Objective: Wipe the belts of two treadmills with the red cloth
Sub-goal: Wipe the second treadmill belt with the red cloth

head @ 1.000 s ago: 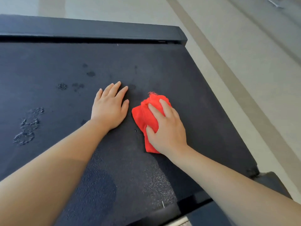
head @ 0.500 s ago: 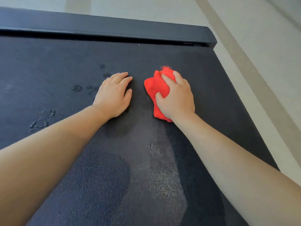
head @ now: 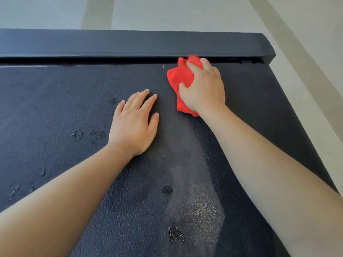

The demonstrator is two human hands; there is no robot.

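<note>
- My right hand [head: 203,88] clenches the red cloth [head: 178,78] at the belt's [head: 55,108] far end, against the end cover [head: 130,45].
- My left hand [head: 134,123] lies flat, released.
- Risk: cloth snagging in the gap; wet spots [head: 77,135] left unwiped.

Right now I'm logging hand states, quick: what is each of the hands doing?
Left hand: open, flat on the treadmill belt, holding nothing.
Right hand: closed on the red cloth.
</note>
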